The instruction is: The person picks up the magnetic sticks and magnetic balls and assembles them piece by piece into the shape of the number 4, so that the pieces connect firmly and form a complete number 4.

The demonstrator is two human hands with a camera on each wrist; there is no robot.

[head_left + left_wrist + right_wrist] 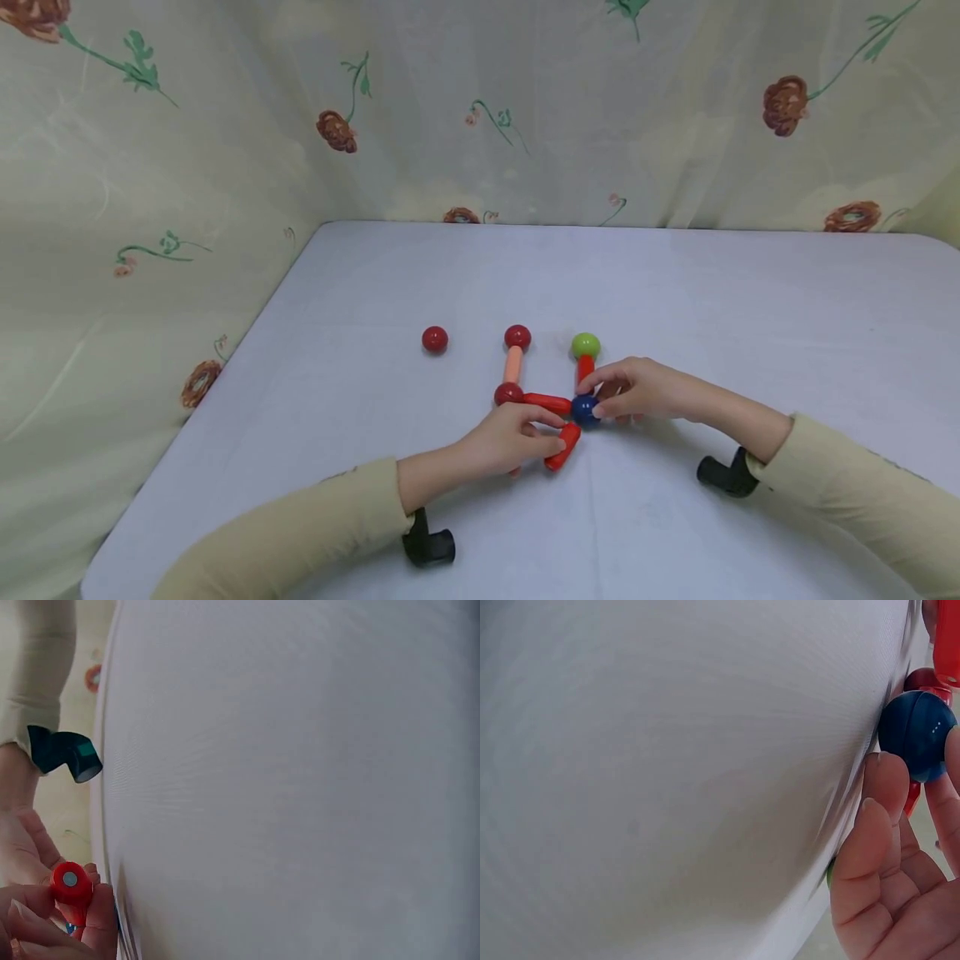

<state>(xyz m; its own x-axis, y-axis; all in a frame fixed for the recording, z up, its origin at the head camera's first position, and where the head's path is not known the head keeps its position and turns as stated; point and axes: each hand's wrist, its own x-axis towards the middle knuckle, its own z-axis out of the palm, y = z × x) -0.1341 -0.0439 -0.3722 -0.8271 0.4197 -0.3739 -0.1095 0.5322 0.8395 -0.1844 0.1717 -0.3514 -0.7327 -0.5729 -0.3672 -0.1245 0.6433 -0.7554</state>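
Note:
In the head view my left hand [502, 442] pinches a short red rod [564, 448] just in front of the blue ball [585, 411]. A round grey disc shows in the rod's end face in the left wrist view. My right hand [648, 390] holds the blue ball between thumb and fingers. From that ball a second red rod [546, 402] runs left to a dark red ball [508, 393]. A third red rod [585, 367] reaches back to a green ball [586, 345]. A peach rod [513, 365] joins the dark red ball to another red ball [517, 337].
A loose red ball [435, 339] lies left of the joined pieces on the white-covered table [705, 292]. Behind and to the left hangs a flowered curtain [420, 100]. Each wrist carries a black bracket, one on the left [429, 546], one on the right [727, 475].

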